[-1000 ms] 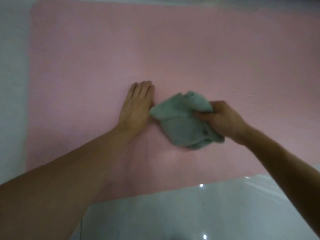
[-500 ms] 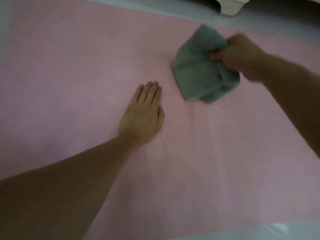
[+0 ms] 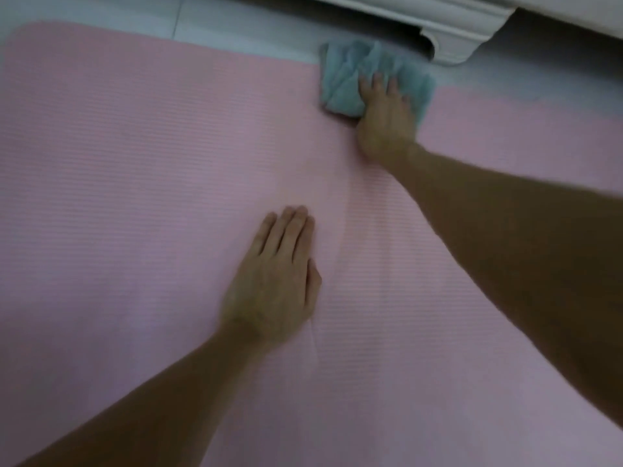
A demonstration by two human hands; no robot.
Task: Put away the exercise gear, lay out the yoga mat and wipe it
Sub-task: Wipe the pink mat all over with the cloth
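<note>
1. Pink foam mat (image 3: 135, 163) lies flat on the pale floor (image 3: 236, 32) and fills most of the view. Its fine ribs run from left to right.
2. Only 1 corner of the mat shows, the rounded one at the far left. From it the far edge runs rightward and slopes slightly nearer, so the long axis seems to lie left to right. The right end and the near edge are out of view.
3. The blue-green cloth (image 3: 344, 72) sits bunched at the far edge of the mat, right of centre. Its near part rests on the mat and its far part hangs over onto the floor.
4. The right hand (image 3: 384, 119) lies palm down on the near side of the cloth. Its fingers (image 3: 376, 80) are straight and a little spread, pointing away from the person, pressing the cloth flat rather than gripping it. Its arm reaches in from the right side.
5. The left hand (image 3: 273, 284) rests palm down on bare mat near the middle, well apart from the cloth. Its 4 fingers are straight and held together, pointing away and slightly right, with the thumb tucked at the side. It holds nothing.
6. Small creases show in the mat just beside the left wrist.
7. White furniture (image 3: 455, 38) with a moulded foot stands on the floor just beyond the cloth.
</note>
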